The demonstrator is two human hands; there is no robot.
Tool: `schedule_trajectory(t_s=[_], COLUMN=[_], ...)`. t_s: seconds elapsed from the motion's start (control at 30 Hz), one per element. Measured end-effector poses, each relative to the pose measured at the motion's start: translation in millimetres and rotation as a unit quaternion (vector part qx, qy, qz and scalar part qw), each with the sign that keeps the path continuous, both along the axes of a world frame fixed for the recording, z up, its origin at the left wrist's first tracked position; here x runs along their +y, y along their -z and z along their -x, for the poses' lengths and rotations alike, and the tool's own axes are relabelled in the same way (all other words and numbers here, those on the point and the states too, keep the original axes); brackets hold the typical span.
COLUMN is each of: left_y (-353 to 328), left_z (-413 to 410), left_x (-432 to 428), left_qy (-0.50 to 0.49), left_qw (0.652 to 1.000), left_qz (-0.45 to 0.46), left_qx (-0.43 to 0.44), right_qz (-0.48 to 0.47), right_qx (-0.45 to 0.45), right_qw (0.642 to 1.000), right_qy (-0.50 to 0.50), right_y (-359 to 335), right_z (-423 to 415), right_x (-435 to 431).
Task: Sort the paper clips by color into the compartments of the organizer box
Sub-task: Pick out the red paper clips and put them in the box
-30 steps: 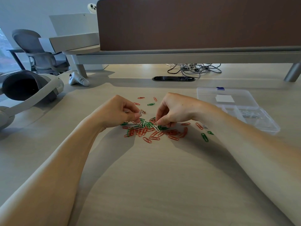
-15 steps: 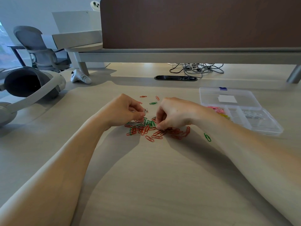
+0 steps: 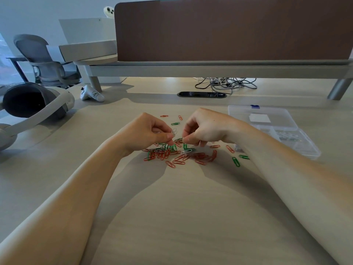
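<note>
— Why is the heap of paper clips (image 3: 181,156) left loose on the desk (image 3: 172,217)?
— Spread flat, the colours are easy to pick out: red and green lie mixed, with one silver clip (image 3: 186,151) on top.
— And the hands just above it?
— The left hand (image 3: 147,134) pinches a small bunch of silver clips (image 3: 173,131), probably saving trips. The right hand (image 3: 205,129) is curled, thumb to forefinger (whether it holds a clip, I cannot tell).
— The organizer box (image 3: 305,150)?
— It's beyond the right wrist with its lid open, so it's within easy reach
</note>
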State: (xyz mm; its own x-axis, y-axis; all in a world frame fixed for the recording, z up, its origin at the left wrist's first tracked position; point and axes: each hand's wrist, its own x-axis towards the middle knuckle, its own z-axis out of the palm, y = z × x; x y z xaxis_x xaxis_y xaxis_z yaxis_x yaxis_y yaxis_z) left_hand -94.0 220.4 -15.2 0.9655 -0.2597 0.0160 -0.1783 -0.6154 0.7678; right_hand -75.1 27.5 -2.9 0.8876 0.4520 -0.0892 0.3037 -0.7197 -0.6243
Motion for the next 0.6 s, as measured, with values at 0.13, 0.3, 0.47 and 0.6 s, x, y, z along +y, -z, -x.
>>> schedule_trajectory(t_s=[0.13, 0.3, 0.47, 0.6], left_y=[-1, 2, 3, 2], left_z=[3, 3, 4, 5], left_x=[-10, -13, -17, -20], left_qy=[-0.013, -0.029, -0.027, -0.015], left_qw=[1.0, 0.999, 1.0, 1.0], left_qz=[0.022, 0.013, 0.01, 0.01], left_qx=[-0.003, -0.003, -0.009, -0.021], right_qz=[0.062, 0.117, 0.134, 0.111], right_qx=[-0.053, -0.107, -0.114, -0.11], right_qw=[0.996, 0.987, 0.984, 0.987], right_qy=[-0.022, -0.04, -0.043, -0.035], right_y=[2, 13, 16, 12], right_z=[5, 7, 8, 8], right_x=[-7, 0, 4, 0])
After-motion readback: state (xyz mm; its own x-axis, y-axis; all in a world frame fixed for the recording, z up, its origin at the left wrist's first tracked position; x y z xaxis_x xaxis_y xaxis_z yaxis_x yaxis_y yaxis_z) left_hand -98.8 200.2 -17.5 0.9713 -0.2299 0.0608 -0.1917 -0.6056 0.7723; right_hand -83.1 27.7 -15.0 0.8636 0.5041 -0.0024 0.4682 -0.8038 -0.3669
